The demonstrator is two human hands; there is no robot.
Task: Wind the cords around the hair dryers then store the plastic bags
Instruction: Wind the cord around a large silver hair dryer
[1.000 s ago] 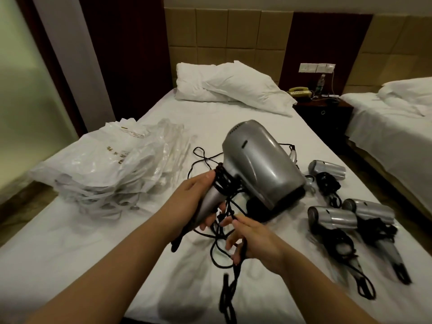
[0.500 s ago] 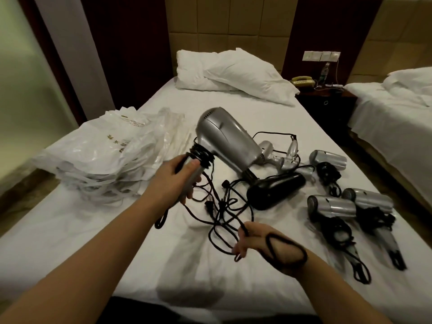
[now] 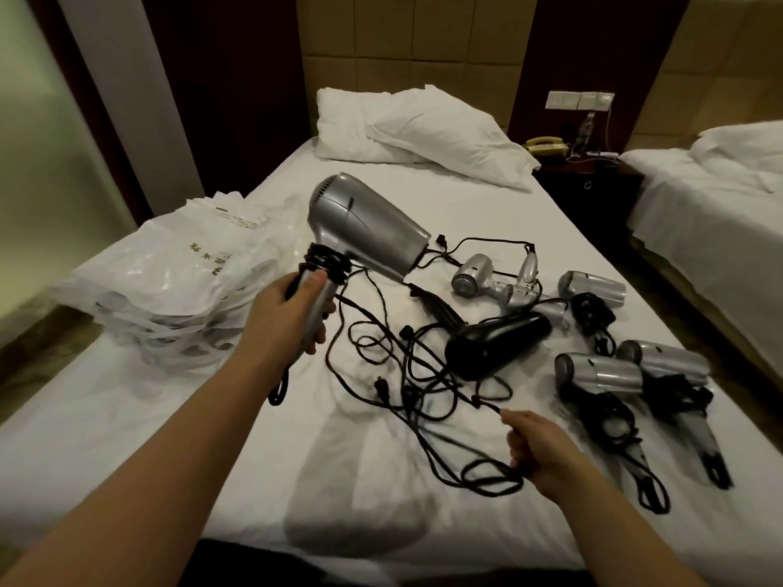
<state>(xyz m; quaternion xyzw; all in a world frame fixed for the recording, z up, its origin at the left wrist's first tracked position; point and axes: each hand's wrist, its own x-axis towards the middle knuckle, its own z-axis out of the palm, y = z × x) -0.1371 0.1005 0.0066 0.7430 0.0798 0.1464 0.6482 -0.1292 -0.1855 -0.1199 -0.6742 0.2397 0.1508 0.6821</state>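
Observation:
My left hand (image 3: 292, 319) grips the handle of a large silver hair dryer (image 3: 364, 226), held above the bed with a few turns of black cord wound at the top of the handle. Its black cord (image 3: 423, 374) runs down in loose tangled loops across the sheet to my right hand (image 3: 538, 451), which pinches it low and to the right. A black hair dryer (image 3: 495, 345) lies in the tangle. Small silver dryers (image 3: 487, 281) with loose cords lie behind it. Three silver dryers with wound cords (image 3: 601, 374) lie at the right. A pile of plastic bags (image 3: 169, 286) sits at the left.
All of this lies on a white bed (image 3: 169, 417) with pillows (image 3: 423, 129) at its head. A dark nightstand (image 3: 584, 184) with a phone stands right of the bed, and a second bed (image 3: 712, 205) beyond it. The bed's left edge drops to the floor.
My left hand carried the silver dryer left and away from me, its nozzle now pointing right. My right hand moved right and pulled the cord out longer.

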